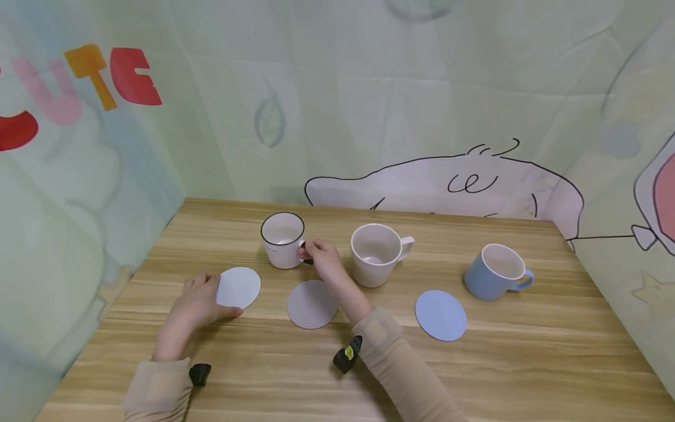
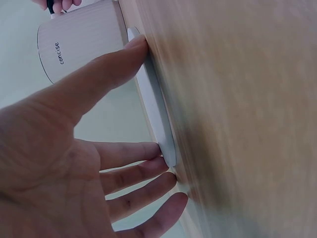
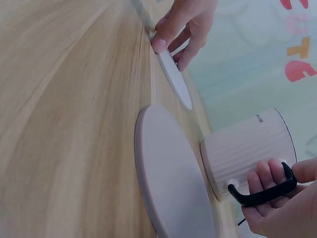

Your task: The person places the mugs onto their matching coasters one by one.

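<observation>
A white ribbed mug (image 1: 283,246) with a black rim and black handle stands on the table, marked "concise" in the left wrist view. My right hand (image 1: 324,259) holds it by the handle (image 3: 265,196), fingers curled through the loop. To the left lies a round white coaster (image 1: 239,287). My left hand (image 1: 197,299) grips that coaster by its edges, the thumb (image 2: 121,59) on one side and the fingertips (image 2: 161,161) on the other. Below the right wrist is a greyish-pink coaster (image 1: 311,305), which neither hand touches.
A cream mug (image 1: 374,258) stands just right of my right hand, its handle to the right. Farther right are a blue mug (image 1: 490,275) and a blue round coaster (image 1: 440,315). Printed cloth (image 1: 337,117) hangs behind the wooden table (image 1: 274,375) and at its sides.
</observation>
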Motion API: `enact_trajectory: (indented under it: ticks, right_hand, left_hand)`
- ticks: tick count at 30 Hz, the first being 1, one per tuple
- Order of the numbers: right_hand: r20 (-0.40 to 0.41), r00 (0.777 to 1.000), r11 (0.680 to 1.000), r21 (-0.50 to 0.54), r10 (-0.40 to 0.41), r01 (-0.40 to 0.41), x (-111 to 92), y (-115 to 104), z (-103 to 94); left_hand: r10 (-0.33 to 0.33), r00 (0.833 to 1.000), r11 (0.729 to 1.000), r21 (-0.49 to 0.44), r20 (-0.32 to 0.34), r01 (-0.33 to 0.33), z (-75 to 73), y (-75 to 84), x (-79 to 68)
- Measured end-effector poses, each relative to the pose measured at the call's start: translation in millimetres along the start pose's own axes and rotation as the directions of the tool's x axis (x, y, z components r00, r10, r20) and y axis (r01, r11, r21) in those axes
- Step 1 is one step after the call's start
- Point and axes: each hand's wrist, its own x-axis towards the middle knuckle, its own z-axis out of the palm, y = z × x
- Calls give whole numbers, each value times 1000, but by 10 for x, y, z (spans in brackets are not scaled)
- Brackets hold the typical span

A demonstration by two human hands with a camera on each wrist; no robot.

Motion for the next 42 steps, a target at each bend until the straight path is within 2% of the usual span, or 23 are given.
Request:
enact_trajectory:
  ticks: [15,29,42]
  right_hand:
    - [-18,1000,998,55,13,-12,-8,23,11]
    - [-50,999,996,83,-21,25,-22,54,35]
    - [-31,999,992,128,-15,18,-29,49,20]
  left_hand:
    - [1,1000,1000,-2,0,-1,-16,14,-20]
    - [7,1000,1000,3,-6,-7,6,5,-10]
    - [-5,1000,1000,0,-2,5,-11,8,-13]
